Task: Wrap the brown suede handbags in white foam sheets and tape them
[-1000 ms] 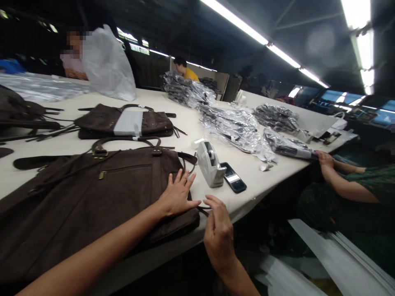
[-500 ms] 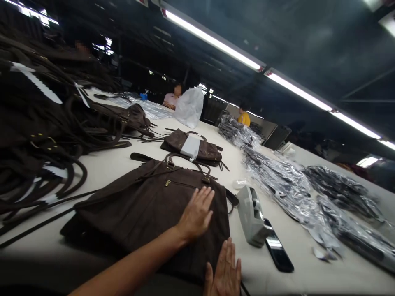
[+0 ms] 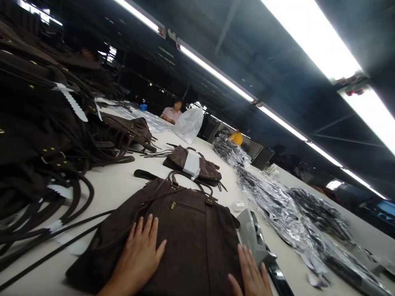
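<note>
A dark brown bag (image 3: 185, 230) lies flat on the pale table, its handles pointing away and a short brass-pulled zip near its top. My left hand (image 3: 140, 248) rests palm down on the bag's left part, fingers spread. At the bag's right edge lies my right hand (image 3: 251, 273), fingers stretched out, beside the grey tape dispenser (image 3: 251, 234). Neither hand holds anything. Beyond the handles sits a smaller folded brown bag (image 3: 208, 168) with a pale wrap (image 3: 191, 164) around it.
Brown bags with long straps are heaped (image 3: 37, 135) at the left. A phone (image 3: 279, 277) lies right of the dispenser. Plastic-wrapped items (image 3: 268, 197) run along the right side. Farther back are a clear plastic bag (image 3: 189, 125) and two people.
My left hand has moved left across the bag from near its right side. The bag's left side looks less slanted, and my right hand still lies at its right edge. The view has shifted.
</note>
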A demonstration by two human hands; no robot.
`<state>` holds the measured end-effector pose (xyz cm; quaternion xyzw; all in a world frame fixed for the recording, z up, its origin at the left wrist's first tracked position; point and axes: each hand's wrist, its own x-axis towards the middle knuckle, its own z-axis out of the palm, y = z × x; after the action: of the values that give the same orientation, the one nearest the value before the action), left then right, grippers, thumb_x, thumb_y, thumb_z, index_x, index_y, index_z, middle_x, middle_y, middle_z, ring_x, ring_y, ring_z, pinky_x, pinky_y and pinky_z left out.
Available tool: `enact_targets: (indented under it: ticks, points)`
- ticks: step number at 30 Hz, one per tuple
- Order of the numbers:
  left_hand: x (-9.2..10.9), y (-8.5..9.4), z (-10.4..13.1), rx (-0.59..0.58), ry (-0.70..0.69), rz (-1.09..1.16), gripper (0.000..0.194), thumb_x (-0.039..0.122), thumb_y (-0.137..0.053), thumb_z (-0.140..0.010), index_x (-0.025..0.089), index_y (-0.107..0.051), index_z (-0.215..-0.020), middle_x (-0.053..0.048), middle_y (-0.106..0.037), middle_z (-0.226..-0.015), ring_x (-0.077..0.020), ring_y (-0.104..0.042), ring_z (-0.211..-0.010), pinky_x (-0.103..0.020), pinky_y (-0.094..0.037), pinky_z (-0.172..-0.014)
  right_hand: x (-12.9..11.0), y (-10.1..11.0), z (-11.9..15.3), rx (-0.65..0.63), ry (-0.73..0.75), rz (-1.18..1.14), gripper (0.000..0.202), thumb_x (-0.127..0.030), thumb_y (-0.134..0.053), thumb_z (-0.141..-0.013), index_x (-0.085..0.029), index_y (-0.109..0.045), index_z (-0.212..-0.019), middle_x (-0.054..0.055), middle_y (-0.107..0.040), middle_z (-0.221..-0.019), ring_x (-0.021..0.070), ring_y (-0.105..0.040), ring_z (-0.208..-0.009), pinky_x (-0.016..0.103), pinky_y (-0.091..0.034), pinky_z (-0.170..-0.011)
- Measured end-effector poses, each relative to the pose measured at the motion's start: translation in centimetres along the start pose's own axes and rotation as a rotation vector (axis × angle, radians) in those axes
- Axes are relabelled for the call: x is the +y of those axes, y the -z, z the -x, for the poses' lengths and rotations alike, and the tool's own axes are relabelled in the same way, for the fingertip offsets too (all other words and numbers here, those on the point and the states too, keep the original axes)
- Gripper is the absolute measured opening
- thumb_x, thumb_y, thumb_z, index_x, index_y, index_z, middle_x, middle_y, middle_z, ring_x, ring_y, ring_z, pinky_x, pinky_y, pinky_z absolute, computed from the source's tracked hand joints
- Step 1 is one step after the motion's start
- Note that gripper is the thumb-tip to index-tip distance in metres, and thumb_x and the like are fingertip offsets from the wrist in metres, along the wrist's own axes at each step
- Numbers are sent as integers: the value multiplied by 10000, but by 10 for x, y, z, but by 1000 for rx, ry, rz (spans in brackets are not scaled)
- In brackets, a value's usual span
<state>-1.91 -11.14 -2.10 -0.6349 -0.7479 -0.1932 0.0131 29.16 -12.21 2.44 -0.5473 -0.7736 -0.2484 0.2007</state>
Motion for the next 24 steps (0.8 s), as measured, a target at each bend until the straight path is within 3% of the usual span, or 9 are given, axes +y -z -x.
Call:
enact_targets:
  ticks: [4, 7, 10, 13, 14, 17, 20, 22, 24]
  points:
    - [-3, -7, 0, 68, -13, -2, 679, 454, -447, -862, 29, -538, -1384, -213, -465, -1477, -426, -429, -1385, -565, -379, -1148, -60, 72, -120, -165, 243, -358, 589, -440, -428, -1014, -287, -313, -1571, 53, -364, -1595, 276, -328, -1483, 514, -349, -1183]
    - [-6, -17, 0, 180, -38, 22, 639, 429, -468, -862, 28, -581, -1347, -222, -521, -1436, -427, -474, -1352, -571, -415, -1115, -125, 81, -202, -266, 437, -754, 535, -446, -443, -1018, -217, -440, -1502, 65, -444, -1552, 207, -352, -1474, 389, -347, -1193]
    - [-10, -26, 3, 344, -85, 83, 536, 358, -492, -875, 58, -627, -1299, -191, -596, -1376, -392, -516, -1323, -531, -467, -1081, -183, 35, -235, -62, 407, -1029, 434, -386, -422, -1030, -180, -557, -1387, 89, -583, -1421, 182, -485, -1378, 343, -372, -1167]
    - [-15, -22, 12, 507, -149, 163, 398, 198, -470, -905, 99, -644, -1249, -140, -629, -1342, -293, -516, -1333, -429, -478, -1089, -218, -42, -222, 141, 240, -1104, 394, -288, -348, -1033, -168, -599, -1311, 109, -639, -1324, 182, -571, -1260, 353, -428, -1113]
    - [-16, -15, 15, 552, -169, 188, 379, 133, -461, -903, 111, -643, -1234, -129, -626, -1337, -260, -512, -1332, -399, -466, -1100, -224, -67, -213, 162, 173, -1084, 405, -246, -312, -1026, -168, -615, -1283, 115, -665, -1268, 185, -597, -1211, 360, -454, -1082]
    - [-21, 19, 23, 675, -174, 199, 399, 18, -494, -869, 149, -631, -1220, -123, -597, -1315, -230, -524, -1283, -391, -443, -1106, -231, -121, -192, 5, 287, -995, 364, -198, -403, -965, -178, -647, -1235, 108, -681, -1232, 200, -610, -1166, 354, -482, -1041]
    - [-34, 55, 17, 742, -10, 74, 435, 112, -607, -851, 168, -601, -1283, -159, -553, -1336, -323, -520, -1238, -506, -448, -1046, -232, -138, -189, -42, 360, -957, 348, -172, -409, -968, -191, -671, -1195, 72, -702, -1179, 182, -614, -1111, 322, -479, -1021]
    - [-47, 63, 10, 660, 94, 20, 471, 214, -637, -844, 106, -583, -1299, -197, -583, -1255, -364, -544, -1150, -530, -477, -960, -233, -137, -196, -91, 378, -921, 293, -206, -450, -983, -204, -697, -1140, 49, -719, -1109, 173, -625, -1053, 299, -484, -990]
    - [-61, 57, 5, 494, 108, 49, 388, 244, -610, -844, 57, -640, -1183, -181, -639, -1054, -338, -582, -993, -498, -507, -862, -236, -134, -205, -175, 372, -850, 248, -274, -522, -983, -223, -706, -1141, 32, -718, -1090, 167, -632, -1044, 276, -485, -968]
